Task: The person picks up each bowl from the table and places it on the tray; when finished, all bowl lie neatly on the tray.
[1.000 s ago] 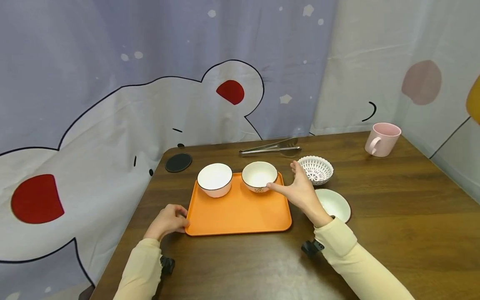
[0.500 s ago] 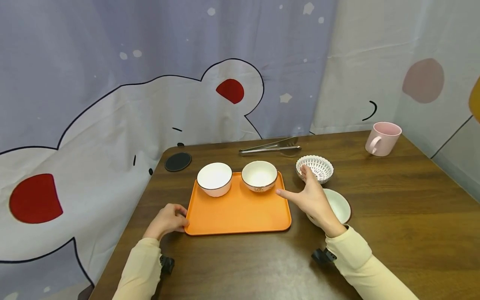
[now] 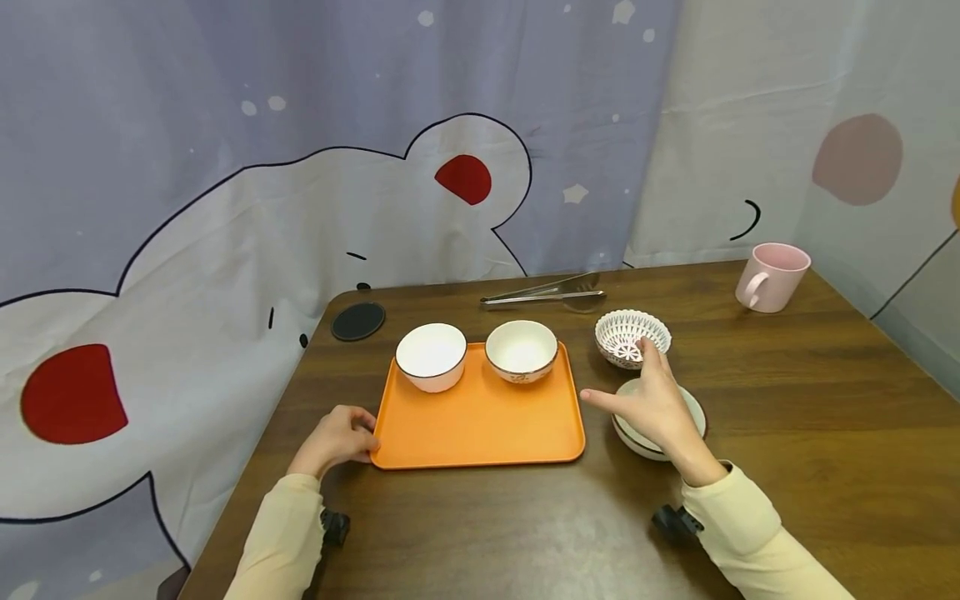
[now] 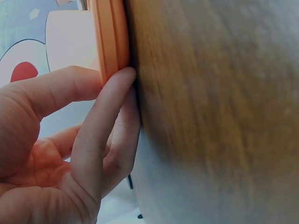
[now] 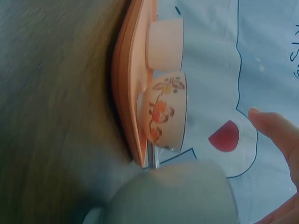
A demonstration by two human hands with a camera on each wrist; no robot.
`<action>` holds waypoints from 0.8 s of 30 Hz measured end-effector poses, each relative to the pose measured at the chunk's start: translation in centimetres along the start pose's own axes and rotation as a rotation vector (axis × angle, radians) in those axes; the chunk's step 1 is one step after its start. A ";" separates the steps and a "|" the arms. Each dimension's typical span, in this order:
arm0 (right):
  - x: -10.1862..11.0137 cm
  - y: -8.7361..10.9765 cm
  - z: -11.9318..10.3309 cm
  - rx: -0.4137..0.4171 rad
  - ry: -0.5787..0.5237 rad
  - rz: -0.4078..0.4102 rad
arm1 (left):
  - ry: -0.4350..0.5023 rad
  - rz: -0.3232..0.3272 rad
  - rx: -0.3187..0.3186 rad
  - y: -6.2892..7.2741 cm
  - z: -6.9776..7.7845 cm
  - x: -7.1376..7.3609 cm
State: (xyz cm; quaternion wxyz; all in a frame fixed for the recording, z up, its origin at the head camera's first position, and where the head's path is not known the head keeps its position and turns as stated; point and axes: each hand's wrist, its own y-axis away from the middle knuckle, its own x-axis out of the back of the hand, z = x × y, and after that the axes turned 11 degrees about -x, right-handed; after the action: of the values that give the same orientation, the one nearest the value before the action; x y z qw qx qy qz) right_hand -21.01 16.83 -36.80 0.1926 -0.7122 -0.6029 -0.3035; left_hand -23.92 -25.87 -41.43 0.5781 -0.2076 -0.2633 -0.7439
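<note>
An orange tray (image 3: 480,425) lies on the table, and my left hand (image 3: 337,439) pinches its near left edge between finger and thumb. In the left wrist view, fingertips (image 4: 125,74) press against the tray's rim. Two bowls stand along the tray's far side: a plain white bowl (image 3: 431,354) and a flower-patterned bowl (image 3: 521,350). My right hand (image 3: 660,412) is held over a pale bowl (image 3: 637,442) right of the tray, thumb spread from the fingers, holding nothing. That bowl is partly hidden by the hand and looks blurred in the right wrist view.
A white lattice bowl (image 3: 618,333) sits just beyond the right hand. Metal tongs (image 3: 543,295) lie behind the tray. At the back left is a black round coaster (image 3: 358,321); a pink mug (image 3: 774,279) stands far right. A printed curtain hangs behind the table.
My right hand has moved right and toward me, away from the flower-patterned bowl and over the pale bowl. The left hand and the tray have stayed in place.
</note>
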 end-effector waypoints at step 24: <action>2.7 1.5 5.3 0.024 0.152 -0.021 | -0.020 0.005 0.023 -0.1 -0.2 -0.2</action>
State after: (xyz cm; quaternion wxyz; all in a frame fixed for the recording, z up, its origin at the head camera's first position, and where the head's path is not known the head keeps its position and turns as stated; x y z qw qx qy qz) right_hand -18.28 21.93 -38.76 0.2429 -0.6786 -0.5974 -0.3515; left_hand -24.00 -25.86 -41.75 0.5798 -0.2090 -0.2772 -0.7371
